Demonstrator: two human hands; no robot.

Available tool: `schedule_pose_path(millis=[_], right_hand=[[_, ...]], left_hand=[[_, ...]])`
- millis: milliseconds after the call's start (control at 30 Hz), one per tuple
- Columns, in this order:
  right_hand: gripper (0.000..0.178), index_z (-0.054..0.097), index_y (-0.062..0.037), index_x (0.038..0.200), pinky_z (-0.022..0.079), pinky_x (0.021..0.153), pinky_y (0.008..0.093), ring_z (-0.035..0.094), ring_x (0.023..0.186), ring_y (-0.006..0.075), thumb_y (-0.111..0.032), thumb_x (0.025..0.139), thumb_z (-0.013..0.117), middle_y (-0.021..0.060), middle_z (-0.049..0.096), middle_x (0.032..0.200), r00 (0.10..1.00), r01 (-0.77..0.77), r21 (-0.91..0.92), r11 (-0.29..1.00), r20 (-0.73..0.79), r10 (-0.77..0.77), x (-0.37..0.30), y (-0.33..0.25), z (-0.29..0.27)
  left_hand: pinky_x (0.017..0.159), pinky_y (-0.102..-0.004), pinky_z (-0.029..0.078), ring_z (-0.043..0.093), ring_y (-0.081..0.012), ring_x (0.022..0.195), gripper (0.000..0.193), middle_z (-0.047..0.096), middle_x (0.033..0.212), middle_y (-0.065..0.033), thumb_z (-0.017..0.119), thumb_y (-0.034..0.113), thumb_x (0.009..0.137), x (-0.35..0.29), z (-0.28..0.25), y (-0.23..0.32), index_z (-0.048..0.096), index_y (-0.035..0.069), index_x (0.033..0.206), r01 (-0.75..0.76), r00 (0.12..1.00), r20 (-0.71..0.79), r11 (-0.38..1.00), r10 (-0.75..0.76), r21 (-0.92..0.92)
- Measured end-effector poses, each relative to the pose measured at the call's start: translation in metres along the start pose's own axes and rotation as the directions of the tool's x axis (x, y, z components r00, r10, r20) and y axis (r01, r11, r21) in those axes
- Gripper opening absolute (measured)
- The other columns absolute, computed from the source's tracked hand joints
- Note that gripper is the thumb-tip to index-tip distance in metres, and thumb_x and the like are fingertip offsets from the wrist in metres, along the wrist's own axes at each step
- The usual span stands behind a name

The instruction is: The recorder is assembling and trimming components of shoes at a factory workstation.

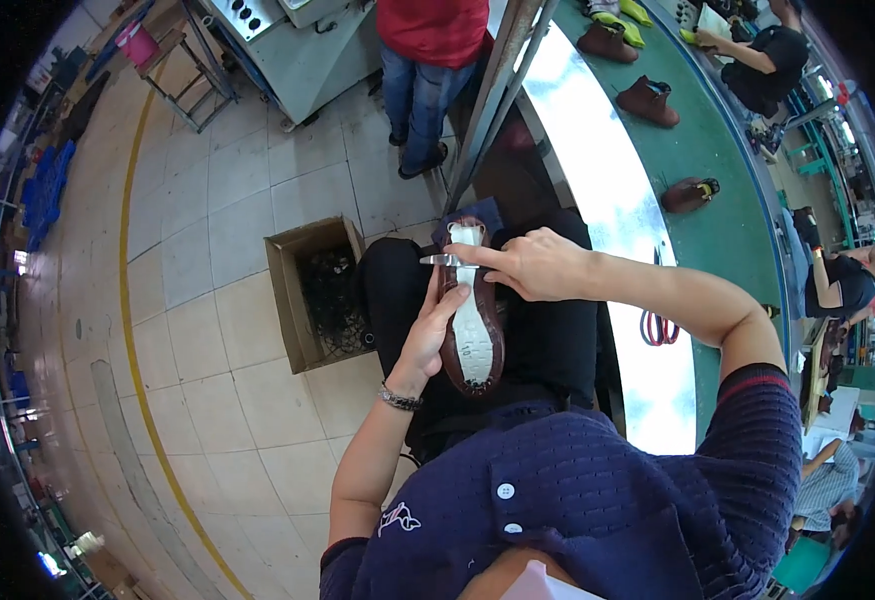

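Note:
A brown shoe [494,335] lies sole-up over my lap, its pale insole board showing between the folded-over brown edges. My left hand [425,335] is closed around the shoe's left side, with the thumb lying on the pale board. From the right, my right hand [547,265] reaches across the shoe. Its fingers are closed on a small silver metal tool [439,260], which lies crosswise over the sole toward the far end. The fingers hide part of the tool, so its exact kind cannot be made out.
A cardboard box [282,310] with dark scraps stands on the floor at left. Red-handled scissors [657,328] lie on the shiny metal bench [647,390] at right. Beyond it, brown shoes [647,102] sit on a green conveyor [702,240]. A person in red [432,35] stands ahead.

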State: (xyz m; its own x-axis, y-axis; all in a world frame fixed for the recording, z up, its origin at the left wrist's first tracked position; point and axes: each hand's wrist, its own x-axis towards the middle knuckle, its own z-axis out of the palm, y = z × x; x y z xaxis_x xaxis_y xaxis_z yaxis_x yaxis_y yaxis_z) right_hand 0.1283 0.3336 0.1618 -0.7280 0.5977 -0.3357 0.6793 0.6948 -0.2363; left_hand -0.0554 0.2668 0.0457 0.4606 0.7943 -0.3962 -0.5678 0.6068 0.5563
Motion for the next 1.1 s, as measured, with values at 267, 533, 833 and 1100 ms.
schedule_pose_path(millis=[267, 533, 833, 1100], right_hand=[[0.078, 0.018, -0.021, 0.152, 0.053, 0.052, 0.0384, 0.067, 0.059, 0.0304, -0.018, 0.088, 0.063, 0.0139, 0.064, 0.064, 0.991, 0.036, 0.147, 0.988, -0.133, -0.016, -0.009, 0.0, 0.019], [0.071, 0.02, -0.0228, 0.151, 0.054, 0.053, 0.0405, 0.067, 0.06, 0.0315, -0.019, 0.091, 0.058, 0.015, 0.065, 0.067, 0.995, 0.035, 0.144, 0.989, -0.099, -0.021, -0.013, -0.01, 0.018], [0.071, 0.022, -0.0268, 0.151, 0.054, 0.053, 0.0394, 0.067, 0.061, 0.0296, -0.022, 0.091, 0.059, 0.0143, 0.066, 0.072, 0.996, -0.091, 0.166, 0.982, 0.002, 0.092, -0.017, -0.009, 0.022], [0.074, 0.022, -0.0256, 0.152, 0.053, 0.048, 0.0359, 0.064, 0.053, 0.0262, -0.015, 0.089, 0.06, 0.0128, 0.065, 0.07, 0.979, 0.129, 0.25, 0.96, -0.185, -0.084, -0.025, -0.022, 0.014]], left_hand=[[0.093, -0.0321, 0.048, 0.055, -0.0163, 0.114, 0.076, 0.052, 0.127, -0.0066, 0.064, 0.009, 0.09, 0.0, -0.001, 0.011, 0.02, 0.013, 0.151, 0.101, 0.995, -0.014, 0.993, -0.1, 0.054], [0.097, -0.0358, 0.046, 0.054, -0.0191, 0.115, 0.075, 0.051, 0.127, -0.0081, 0.067, 0.008, 0.087, -0.006, -0.009, 0.01, 0.024, 0.011, 0.149, 0.097, 0.991, 0.089, 0.993, -0.103, 0.071], [0.104, -0.0353, 0.041, 0.051, -0.02, 0.122, 0.057, 0.046, 0.138, -0.0105, 0.045, 0.027, 0.102, -0.026, 0.007, -0.013, 0.022, 0.01, 0.15, -0.048, 0.998, -0.047, 0.998, 0.047, -0.034], [0.093, -0.0322, 0.047, 0.056, -0.0141, 0.11, 0.062, 0.054, 0.123, -0.0049, 0.063, 0.012, 0.093, -0.028, 0.001, -0.023, 0.031, 0.009, 0.145, -0.004, 0.995, -0.099, 0.993, 0.016, 0.12]])
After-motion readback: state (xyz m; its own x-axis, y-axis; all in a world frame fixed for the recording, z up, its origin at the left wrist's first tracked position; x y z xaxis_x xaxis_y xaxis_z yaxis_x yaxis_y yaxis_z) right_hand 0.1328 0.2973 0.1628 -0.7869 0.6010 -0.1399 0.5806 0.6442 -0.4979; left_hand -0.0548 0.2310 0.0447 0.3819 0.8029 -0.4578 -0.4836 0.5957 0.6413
